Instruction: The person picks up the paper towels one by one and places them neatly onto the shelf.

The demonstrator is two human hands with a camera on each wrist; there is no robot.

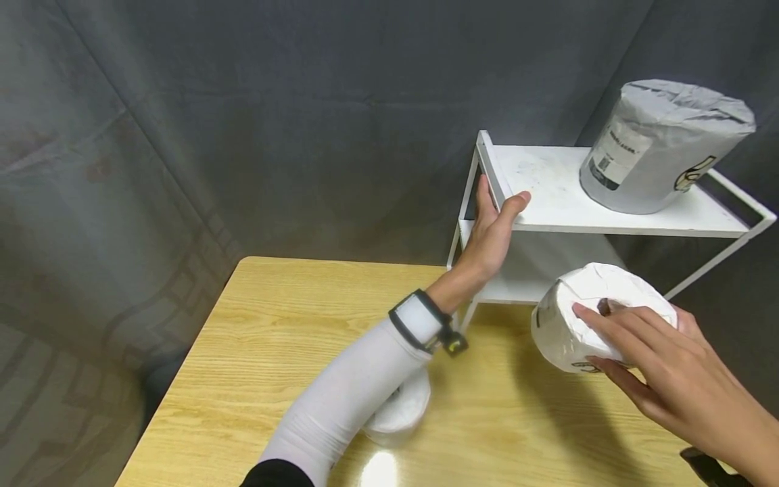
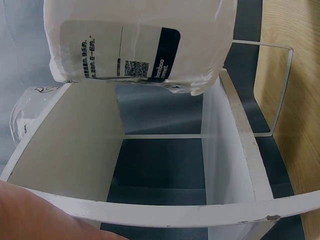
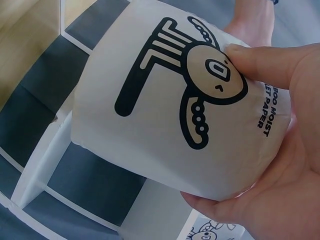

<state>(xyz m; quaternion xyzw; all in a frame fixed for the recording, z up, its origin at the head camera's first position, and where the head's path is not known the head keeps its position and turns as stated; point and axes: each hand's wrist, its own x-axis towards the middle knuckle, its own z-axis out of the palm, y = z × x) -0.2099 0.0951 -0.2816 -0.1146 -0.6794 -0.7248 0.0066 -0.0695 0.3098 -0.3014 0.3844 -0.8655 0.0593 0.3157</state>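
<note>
1. Roll in crinkled white wrapping, squat and cylindrical (image 1: 566, 325), was in the person's right grip (image 1: 663, 362), raised above the desk in front of the shelf. Its hollowed end faced up toward the head camera.
2. That right grip was clasping the roll, with the thumb against one side and fingers across the upper end. The right wrist view showed black-outlined cartoon printing on the wrapping, along with lettering partly covered by the hand.
3. The person's left grip (image 1: 489, 237) was holding the near left corner of a white two-tier shelf with a slim frame (image 1: 541, 182). Its thumb lay over the top board's edge, and the fingers pointed up along the outer side.
4. On the shelf's upper tier, toward the right end, stood a large pale roll in wrinkled plastic with a printed label (image 1: 663, 149).
5. A small white round roll (image 1: 398, 409) rested on the pale yellow wood-grain desk (image 1: 292, 304), partly hidden by the left forearm.
6. A light grey sleeve (image 1: 347, 392) covered that forearm, and a dark strap with a pale rectangular face (image 1: 420, 321) circled the wrist.
7. Dark grey cloth (image 1: 335, 135) hung behind the desk and shelf.
</note>
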